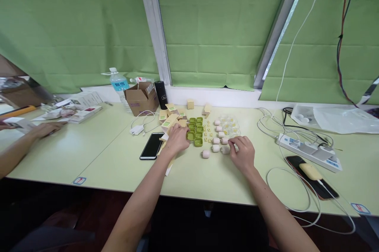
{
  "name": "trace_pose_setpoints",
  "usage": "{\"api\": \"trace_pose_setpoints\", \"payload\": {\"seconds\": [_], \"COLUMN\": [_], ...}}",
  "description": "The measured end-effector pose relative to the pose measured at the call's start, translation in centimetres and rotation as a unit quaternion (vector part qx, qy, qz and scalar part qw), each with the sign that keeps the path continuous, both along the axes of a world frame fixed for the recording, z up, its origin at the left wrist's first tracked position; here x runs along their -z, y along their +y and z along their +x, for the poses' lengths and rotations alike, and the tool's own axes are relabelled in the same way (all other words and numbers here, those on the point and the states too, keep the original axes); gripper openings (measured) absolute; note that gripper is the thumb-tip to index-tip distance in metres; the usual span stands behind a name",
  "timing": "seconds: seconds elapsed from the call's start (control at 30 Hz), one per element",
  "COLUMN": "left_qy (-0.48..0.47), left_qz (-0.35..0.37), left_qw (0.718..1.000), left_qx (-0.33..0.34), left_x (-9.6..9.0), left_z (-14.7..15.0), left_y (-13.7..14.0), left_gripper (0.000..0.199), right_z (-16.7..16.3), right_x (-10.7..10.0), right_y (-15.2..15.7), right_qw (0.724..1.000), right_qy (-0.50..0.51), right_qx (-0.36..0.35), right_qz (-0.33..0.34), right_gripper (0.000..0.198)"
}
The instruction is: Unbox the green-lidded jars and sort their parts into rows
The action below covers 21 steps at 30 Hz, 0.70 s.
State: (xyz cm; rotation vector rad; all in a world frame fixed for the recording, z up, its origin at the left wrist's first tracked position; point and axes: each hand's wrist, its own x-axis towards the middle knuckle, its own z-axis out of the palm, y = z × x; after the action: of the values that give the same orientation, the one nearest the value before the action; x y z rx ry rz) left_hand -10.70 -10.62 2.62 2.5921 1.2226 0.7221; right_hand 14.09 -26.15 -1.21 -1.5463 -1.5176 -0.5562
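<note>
My left hand (177, 141) is curled with its fingertips at a small olive-green square container (191, 136), the front left one of a two-column group. Pinched fingers of my right hand (243, 153) meet a pale pink rounded cylinder (225, 140). Several more such cylinders stand around it, one of them apart at the front, a loose cylinder (205, 154). Between the containers and the cylinders lie small yellow pieces (207, 130) in rows. Behind the cylinders are clear plastic pieces (230, 122), some with yellow in them. Small cream cardboard boxes (171, 121) pile up beyond my left hand.
A black phone (151, 146) lies left of my left forearm, near a white charger (137, 129). Behind stand a cardboard box (142, 102), a water bottle (119, 84) and a black flask (161, 94). Cables, a power strip (309, 152) and another phone (314, 177) lie right. Another person's hand (47, 128) is far left.
</note>
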Motion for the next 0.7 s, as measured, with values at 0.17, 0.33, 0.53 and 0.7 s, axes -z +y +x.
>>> {"api": "trace_pose_setpoints", "payload": {"seconds": [0.17, 0.33, 0.53, 0.7], "left_qy": [0.080, 0.097, 0.125, 0.154], "left_qz": [0.025, 0.047, 0.060, 0.054], "left_qw": [0.996, 0.994, 0.990, 0.986], "left_qx": [-0.014, -0.015, -0.027, -0.036], "left_x": [0.4, 0.8, 1.0, 1.5], "left_z": [0.0, 0.0, 0.0, -0.1], "left_y": [-0.8, -0.9, -0.9, -0.9], "left_gripper": [0.025, 0.022, 0.024, 0.029], "right_z": [-0.1, -0.1, -0.3, -0.4], "right_x": [0.1, 0.2, 0.1, 0.2], "right_y": [-0.1, -0.1, -0.2, -0.1], "right_qw": [1.000, 1.000, 1.000, 1.000], "right_qy": [-0.008, -0.009, -0.010, -0.007], "right_qx": [0.002, -0.002, -0.009, -0.013], "right_qz": [-0.005, -0.010, -0.011, -0.011], "right_gripper": [0.018, 0.017, 0.017, 0.017]}}
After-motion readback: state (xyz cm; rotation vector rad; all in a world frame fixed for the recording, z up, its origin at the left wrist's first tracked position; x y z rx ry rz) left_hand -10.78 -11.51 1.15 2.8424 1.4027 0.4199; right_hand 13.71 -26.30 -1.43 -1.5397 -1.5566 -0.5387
